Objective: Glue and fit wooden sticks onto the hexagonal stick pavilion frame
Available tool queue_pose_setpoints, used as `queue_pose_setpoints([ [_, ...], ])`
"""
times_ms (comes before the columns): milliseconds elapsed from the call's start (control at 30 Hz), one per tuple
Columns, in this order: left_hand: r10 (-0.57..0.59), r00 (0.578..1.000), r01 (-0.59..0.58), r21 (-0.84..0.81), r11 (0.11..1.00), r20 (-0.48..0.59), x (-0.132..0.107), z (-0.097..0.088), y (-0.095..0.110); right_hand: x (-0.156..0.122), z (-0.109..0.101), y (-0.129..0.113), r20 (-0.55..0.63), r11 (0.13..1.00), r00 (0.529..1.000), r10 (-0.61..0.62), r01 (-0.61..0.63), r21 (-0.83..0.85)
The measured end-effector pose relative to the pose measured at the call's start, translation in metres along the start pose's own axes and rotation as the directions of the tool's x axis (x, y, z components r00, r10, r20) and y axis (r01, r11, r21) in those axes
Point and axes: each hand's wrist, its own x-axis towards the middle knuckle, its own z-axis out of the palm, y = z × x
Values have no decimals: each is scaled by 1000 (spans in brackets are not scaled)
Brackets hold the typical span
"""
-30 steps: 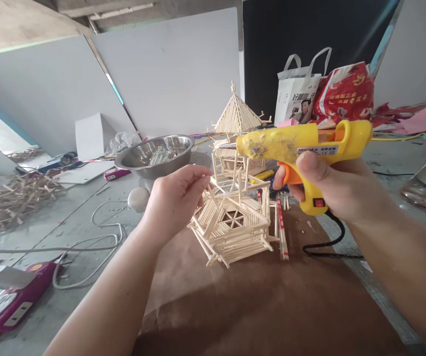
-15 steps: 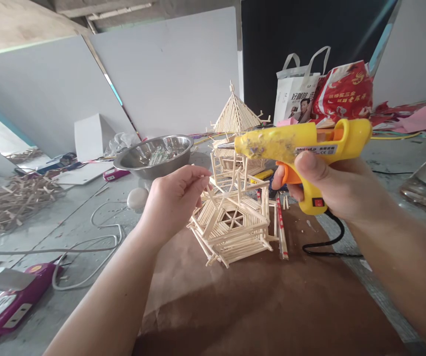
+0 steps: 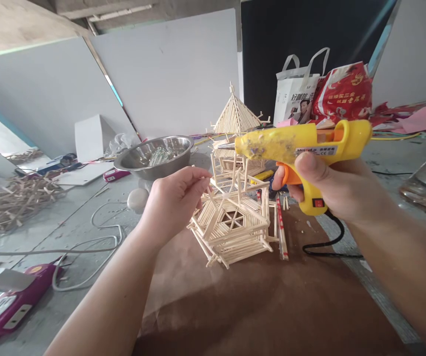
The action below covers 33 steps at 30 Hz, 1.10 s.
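left hand (image 3: pixel 176 198): grip pressed together, fingertips touching stick model's upper left edge | stick model (image 3: pixel 231 225): on brown paper (image 3: pixel 253 306) on desk (image 3: pixel 87 217), between both hands | glue gun (image 3: pixel 294 143): nozzle above model, pointing left | right hand (image 3: pixel 333 190): grip wrapped around glue gun's handle

Steel bowl (image 3: pixel 149 170), red bag (image 3: pixel 344 91), stick scraps (image 3: pixel 16 198)

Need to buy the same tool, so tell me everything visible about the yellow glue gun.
The glue gun is yellow plastic, its barrel smeared with dried glue. It has a metal nozzle pointing left, an orange trigger, a red switch on the grip and a black cord trailing from its base. The right hand holds it level in the air, a finger on the trigger; nothing else touches it.
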Motion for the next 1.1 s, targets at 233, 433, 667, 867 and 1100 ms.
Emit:
queue_pose_setpoints([
  [233, 11, 1000, -11, 1, 1000, 15, 0, 0, -1, -2, -2, -1, 1, 1000, 1000, 14, -14, 2],
  [433, -7, 1000, 7, 16, 1000, 18, 0, -1, 2, -2, -1, 0, 2, 1000, 1000, 20, -20, -1],
  [667, -22, 1000, 21, 40, 999, 16, -1, -1, 6, -1, -1, 0, -3, 999, 999, 32, -32, -8],
  [867, -25, 1000, 24, 55, 998, 19, -1, -1, 6, -2, -1, 0, 3, 1000, 1000, 24, -24, -10],
  [1100, -23, 999, 22, 52, 998, 23, -1, 0, 4, -2, -2, 0, 14, 1000, 1000, 16, -16, 22],
])
